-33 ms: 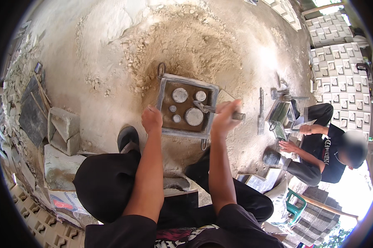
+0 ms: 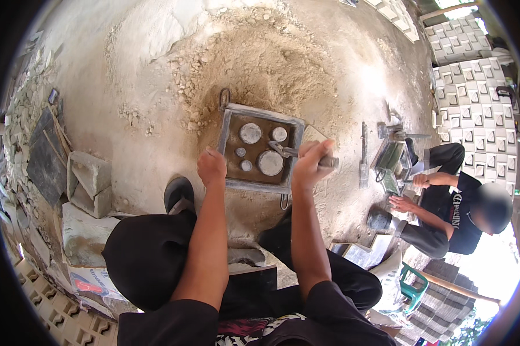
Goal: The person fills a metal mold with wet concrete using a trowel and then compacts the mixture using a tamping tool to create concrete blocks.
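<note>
A square metal mould (image 2: 260, 109) lies on the ground before me, filled with brown, sandy material. Several round grey discs (image 2: 270, 163) of different sizes sit in the fill. My left hand (image 2: 212, 166) is closed at the mould's left wall, its fingertips partly hidden against the rim. Over the right wall, my right hand (image 2: 313, 164) wraps round the handle of a trowel-like tool (image 2: 283, 150). The tool's grey metal end reaches inside, beside the largest disc.
Loose sandy soil (image 2: 260, 63) is heaped beyond the mould. At right, a seated co-worker (image 2: 438, 207) handles another mould (image 2: 392, 164). Patterned pale blocks (image 2: 473, 115) are stacked behind. Broken concrete blocks (image 2: 89, 181) and a dark sheet (image 2: 43, 153) lie to my left.
My right hand and the tool's handle have shifted very slightly; the hand looks sharper now. My left hand and the mould stay in place.
</note>
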{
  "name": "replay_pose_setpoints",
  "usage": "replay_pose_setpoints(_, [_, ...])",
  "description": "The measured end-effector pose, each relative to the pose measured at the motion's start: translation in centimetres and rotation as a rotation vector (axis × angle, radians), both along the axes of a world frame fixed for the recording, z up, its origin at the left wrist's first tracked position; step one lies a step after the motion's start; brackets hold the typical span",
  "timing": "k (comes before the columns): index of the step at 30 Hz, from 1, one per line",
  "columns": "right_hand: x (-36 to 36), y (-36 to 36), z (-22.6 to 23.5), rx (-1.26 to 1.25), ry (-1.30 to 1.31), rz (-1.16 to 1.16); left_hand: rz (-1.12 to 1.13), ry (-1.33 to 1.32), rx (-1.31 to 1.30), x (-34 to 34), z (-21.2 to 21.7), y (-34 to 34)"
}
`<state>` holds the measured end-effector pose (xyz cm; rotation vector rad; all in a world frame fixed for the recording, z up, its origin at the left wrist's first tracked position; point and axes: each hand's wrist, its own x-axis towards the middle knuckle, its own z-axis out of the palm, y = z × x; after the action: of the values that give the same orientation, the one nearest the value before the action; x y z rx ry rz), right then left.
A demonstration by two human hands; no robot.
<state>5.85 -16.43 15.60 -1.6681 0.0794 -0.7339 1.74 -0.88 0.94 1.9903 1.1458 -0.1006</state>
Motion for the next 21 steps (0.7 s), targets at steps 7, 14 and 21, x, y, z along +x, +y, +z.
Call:
replay_pose_setpoints(7, [1.1,3.2,2.4,0.137,0.064,-0.032,-0.038,0.02,-0.003,-0.3,0.0,0.5])
replay_pose_setpoints(14, [4.6,2.2,-1.5,-0.178,0.101,0.01,-0.067,0.002,0.038,-0.3,-0.8,0.2])
replay_pose_setpoints(21, [6.2,4.1,1.3,-0.067,0.029,-0.034,-0.037,-0.009,0.037,-0.4,-1.2,0.9])
